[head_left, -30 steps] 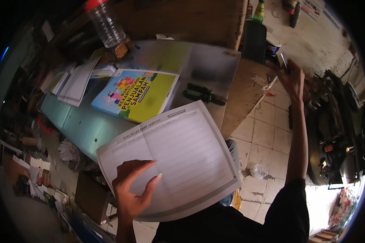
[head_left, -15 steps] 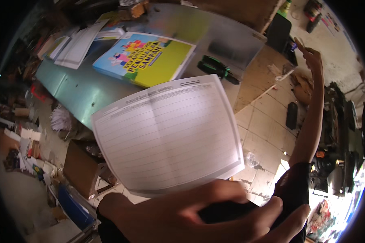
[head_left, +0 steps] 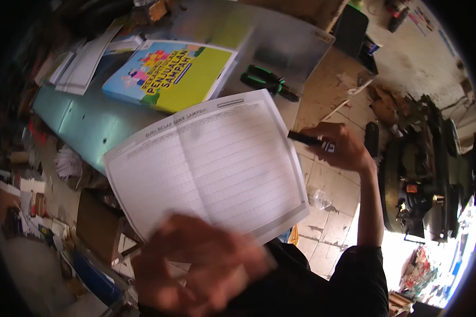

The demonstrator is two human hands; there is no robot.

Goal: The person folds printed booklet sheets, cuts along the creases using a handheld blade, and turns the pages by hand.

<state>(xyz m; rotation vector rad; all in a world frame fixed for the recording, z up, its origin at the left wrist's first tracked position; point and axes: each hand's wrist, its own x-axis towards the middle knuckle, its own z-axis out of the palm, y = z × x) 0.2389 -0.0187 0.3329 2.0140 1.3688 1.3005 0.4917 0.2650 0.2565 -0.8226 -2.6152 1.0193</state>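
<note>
A printed, lined sheet (head_left: 232,158) with a fold down its middle lies in front of me, overlapping the near side of a metal table. My right hand (head_left: 344,148), at the sheet's right edge, grips a slim black object (head_left: 304,138) with white marks, whose kind I cannot make out. One end of that object points at the paper. My left hand (head_left: 201,264) is smeared by motion over the sheet's lower edge; its fingers are unclear. Beyond the paper lies a blue-and-yellow-green booklet (head_left: 195,87), with green-and-black-handled pliers (head_left: 267,79) to its right.
The metal table (head_left: 79,127) extends to the left, with more white papers (head_left: 87,63) on it. A brown cardboard box (head_left: 98,227) stands at the lower left. Tiled floor (head_left: 328,222) shows at right, beside dark machinery (head_left: 418,174).
My right hand has come from the far upper right to the sheet's edge, with the black object now visible in it. My left hand has moved left and is blurred.
</note>
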